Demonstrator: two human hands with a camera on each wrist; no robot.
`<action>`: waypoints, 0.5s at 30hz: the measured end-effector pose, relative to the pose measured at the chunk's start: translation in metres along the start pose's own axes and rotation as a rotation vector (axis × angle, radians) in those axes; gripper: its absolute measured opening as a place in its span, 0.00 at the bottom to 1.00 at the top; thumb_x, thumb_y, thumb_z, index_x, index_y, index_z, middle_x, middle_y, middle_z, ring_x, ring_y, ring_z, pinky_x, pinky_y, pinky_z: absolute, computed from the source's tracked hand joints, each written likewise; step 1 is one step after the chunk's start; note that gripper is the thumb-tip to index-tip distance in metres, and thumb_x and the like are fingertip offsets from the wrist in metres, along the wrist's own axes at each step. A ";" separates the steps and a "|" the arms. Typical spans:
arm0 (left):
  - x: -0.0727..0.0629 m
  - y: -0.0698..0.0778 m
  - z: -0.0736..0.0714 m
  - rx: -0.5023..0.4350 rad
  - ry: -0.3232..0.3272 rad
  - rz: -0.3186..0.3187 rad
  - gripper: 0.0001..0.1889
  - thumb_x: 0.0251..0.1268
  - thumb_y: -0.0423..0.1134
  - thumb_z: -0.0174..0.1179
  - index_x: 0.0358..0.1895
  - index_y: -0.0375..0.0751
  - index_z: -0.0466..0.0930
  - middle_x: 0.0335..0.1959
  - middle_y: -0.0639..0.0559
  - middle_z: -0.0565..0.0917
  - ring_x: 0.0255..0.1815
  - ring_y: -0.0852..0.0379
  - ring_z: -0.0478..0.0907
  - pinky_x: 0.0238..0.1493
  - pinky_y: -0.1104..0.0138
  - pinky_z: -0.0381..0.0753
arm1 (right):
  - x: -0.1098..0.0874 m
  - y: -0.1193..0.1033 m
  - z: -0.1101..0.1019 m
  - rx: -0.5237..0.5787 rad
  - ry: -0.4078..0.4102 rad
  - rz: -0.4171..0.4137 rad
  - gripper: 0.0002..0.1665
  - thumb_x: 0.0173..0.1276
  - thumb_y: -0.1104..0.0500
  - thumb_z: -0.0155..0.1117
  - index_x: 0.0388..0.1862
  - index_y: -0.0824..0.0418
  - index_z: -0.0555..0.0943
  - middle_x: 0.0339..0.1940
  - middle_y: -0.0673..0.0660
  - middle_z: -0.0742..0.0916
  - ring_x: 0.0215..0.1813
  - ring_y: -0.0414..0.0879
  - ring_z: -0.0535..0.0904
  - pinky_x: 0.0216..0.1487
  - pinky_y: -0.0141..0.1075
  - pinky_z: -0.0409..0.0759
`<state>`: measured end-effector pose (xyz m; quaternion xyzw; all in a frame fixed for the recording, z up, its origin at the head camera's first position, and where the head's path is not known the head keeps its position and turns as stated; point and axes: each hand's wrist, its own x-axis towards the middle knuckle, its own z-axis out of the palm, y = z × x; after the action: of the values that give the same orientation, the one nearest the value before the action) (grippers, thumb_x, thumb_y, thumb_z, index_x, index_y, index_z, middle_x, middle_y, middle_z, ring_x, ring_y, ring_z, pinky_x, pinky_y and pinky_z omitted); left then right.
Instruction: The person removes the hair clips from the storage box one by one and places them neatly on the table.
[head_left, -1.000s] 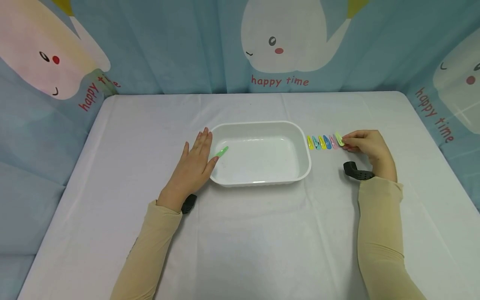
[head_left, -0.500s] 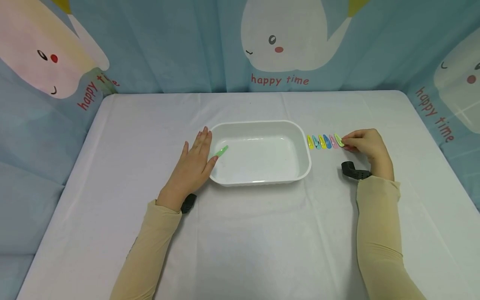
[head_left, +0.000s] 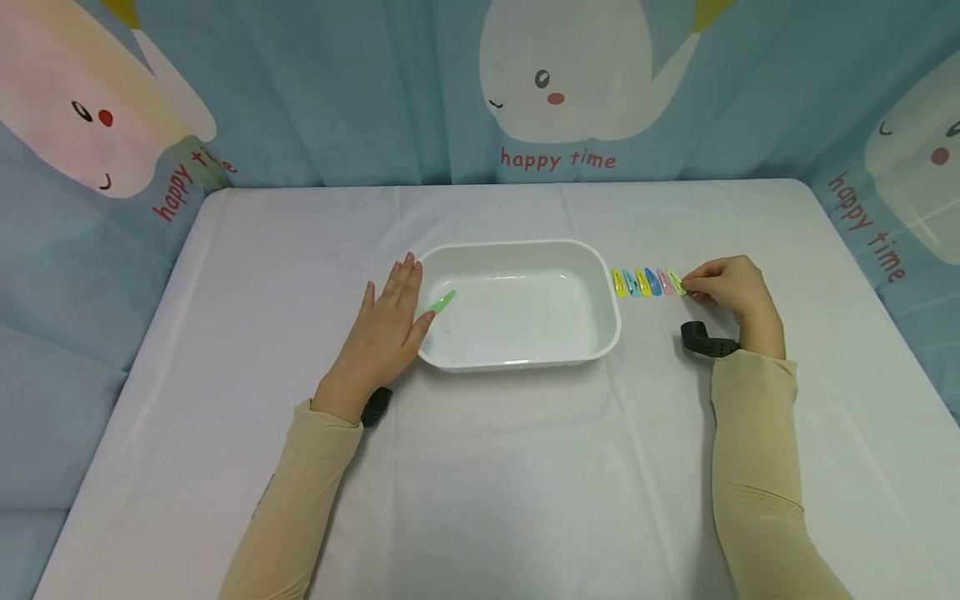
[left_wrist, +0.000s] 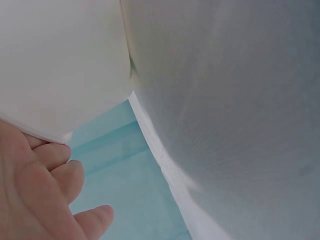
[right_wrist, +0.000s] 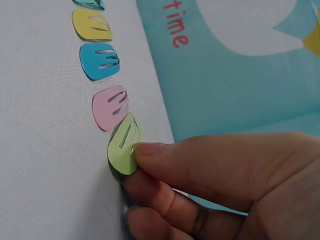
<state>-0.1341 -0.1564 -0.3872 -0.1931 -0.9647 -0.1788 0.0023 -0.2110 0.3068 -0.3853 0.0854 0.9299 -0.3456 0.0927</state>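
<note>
My right hand [head_left: 735, 293] pinches a light green hair clip [right_wrist: 125, 147] between thumb and index finger. That clip is at the right end of a row and close beside a pink hair clip [right_wrist: 109, 107]. A blue hair clip [right_wrist: 100, 61] and a yellow hair clip [right_wrist: 91, 25] come after it in the right wrist view. My left hand [head_left: 380, 333] lies with straight fingers along the left rim of a white tray [head_left: 517, 364]. Inside the tray, near the left thumb, is a green hair clip [head_left: 443, 301]; the thumb overlaps its lower end.
The row also has a teal clip [head_left: 632, 283] and another yellow clip [head_left: 618, 282], nearest the tray's right side. A white cloth [head_left: 525, 483] covers the table. Blue printed curtains [head_left: 337, 92] stand behind and beside it.
My right hand has lowered the light green clip slightly toward the table, and it now lies more in line with the pink one. The left hand has stayed at the tray.
</note>
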 end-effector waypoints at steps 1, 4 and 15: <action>0.000 0.000 0.000 0.002 0.000 0.002 0.35 0.77 0.51 0.36 0.74 0.32 0.37 0.76 0.43 0.37 0.76 0.46 0.36 0.69 0.42 0.38 | 0.000 0.000 0.000 -0.002 0.000 0.002 0.19 0.62 0.57 0.67 0.42 0.74 0.81 0.18 0.46 0.81 0.27 0.42 0.73 0.29 0.34 0.69; 0.000 0.000 0.000 0.002 -0.003 0.001 0.35 0.77 0.51 0.35 0.74 0.33 0.37 0.76 0.44 0.36 0.76 0.46 0.36 0.69 0.42 0.38 | 0.001 0.000 0.000 -0.005 -0.004 0.009 0.20 0.62 0.57 0.66 0.43 0.75 0.81 0.18 0.46 0.81 0.27 0.42 0.74 0.29 0.34 0.69; 0.001 0.000 0.001 -0.003 0.004 0.002 0.35 0.77 0.51 0.36 0.74 0.33 0.37 0.76 0.43 0.37 0.76 0.46 0.36 0.69 0.43 0.38 | -0.002 0.004 -0.004 0.044 -0.020 0.003 0.19 0.62 0.55 0.66 0.41 0.72 0.82 0.20 0.45 0.81 0.28 0.42 0.73 0.30 0.33 0.70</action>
<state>-0.1347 -0.1562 -0.3881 -0.1939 -0.9642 -0.1806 0.0039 -0.2092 0.3125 -0.3841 0.0852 0.9209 -0.3668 0.1006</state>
